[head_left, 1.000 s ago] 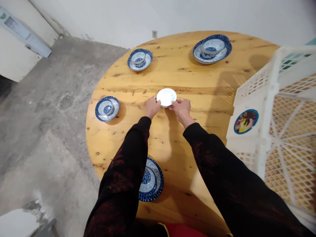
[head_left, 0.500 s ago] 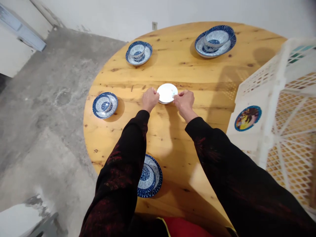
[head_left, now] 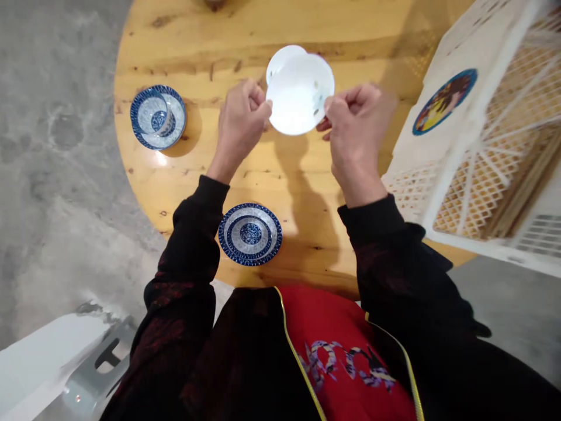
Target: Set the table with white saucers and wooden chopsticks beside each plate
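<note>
A small white plate (head_left: 298,96) with a faint leaf pattern near its right side is raised over the wooden table. My left hand (head_left: 240,123) pinches its left edge between thumb and fingers. At the opposite edge my right hand (head_left: 358,131) grips it, slightly blurred. Partly hidden behind it is a second white plate (head_left: 280,57), of which only the upper left part shows. Nearer to me, a blue-and-white bowl on a plate (head_left: 250,234) stands close to the table's front edge. Off to the left is another blue-and-white bowl on its plate (head_left: 158,118).
A white plastic crate (head_left: 475,126) with lattice sides and a round picture sticker takes up the right side. The round wooden table (head_left: 210,140) has its curved edge at the left, above a grey concrete floor (head_left: 70,222). A grey stool (head_left: 94,374) is at lower left.
My hands have lifted the upper white plate off the one beneath and drawn it towards me. My view has tilted down, so the far bowls have mostly left the picture.
</note>
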Demonstrator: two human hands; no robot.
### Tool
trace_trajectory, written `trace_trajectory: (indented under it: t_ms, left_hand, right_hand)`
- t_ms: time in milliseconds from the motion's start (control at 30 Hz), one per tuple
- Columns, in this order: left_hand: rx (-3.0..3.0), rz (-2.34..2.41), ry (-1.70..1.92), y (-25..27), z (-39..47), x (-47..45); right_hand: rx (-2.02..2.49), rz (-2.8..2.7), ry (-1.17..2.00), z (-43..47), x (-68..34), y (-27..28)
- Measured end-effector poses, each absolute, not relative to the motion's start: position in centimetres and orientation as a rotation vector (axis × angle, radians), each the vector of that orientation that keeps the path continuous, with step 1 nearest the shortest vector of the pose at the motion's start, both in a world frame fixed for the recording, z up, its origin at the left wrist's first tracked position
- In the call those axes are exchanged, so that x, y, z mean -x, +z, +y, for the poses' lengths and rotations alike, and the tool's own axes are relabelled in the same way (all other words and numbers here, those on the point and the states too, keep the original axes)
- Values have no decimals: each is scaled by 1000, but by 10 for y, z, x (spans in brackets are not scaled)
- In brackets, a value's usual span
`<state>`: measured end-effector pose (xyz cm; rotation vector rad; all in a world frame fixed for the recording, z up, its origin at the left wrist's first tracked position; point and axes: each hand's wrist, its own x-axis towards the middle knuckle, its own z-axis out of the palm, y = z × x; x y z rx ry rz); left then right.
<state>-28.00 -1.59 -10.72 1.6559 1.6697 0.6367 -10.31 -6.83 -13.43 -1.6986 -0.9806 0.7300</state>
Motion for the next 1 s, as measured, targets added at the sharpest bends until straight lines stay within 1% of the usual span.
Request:
trace_trajectory:
  t_ms: [67, 133, 333, 467, 600, 767, 1000]
  left_hand:
    - [-1750, 1534, 589, -96, -54, 286]
    - [-1777, 1496, 548, -92, -89, 291]
    - [-1766, 1417, 378, -101, -190, 297]
    - [-1689, 1363, 280, -121, -261, 298]
    - [-1534, 1353, 221, -156, -315, 299]
    - [-1373, 1376, 220, -195, -347, 299]
    - [-1219, 1520, 309, -216, -352, 292]
  right_hand:
    - [1687, -1023, 727, -111, 108, -127]
    - [1701, -1024, 734, -151, 111, -127]
    - [1773, -878, 782, -263, 111, -138]
    - [1868, -765, 835, -334, 114, -155]
    - [1960, -626, 905, -389, 118, -181]
    - [2033, -688, 923, -411, 118, -208]
    - [2071, -919, 895, -385, 112, -224]
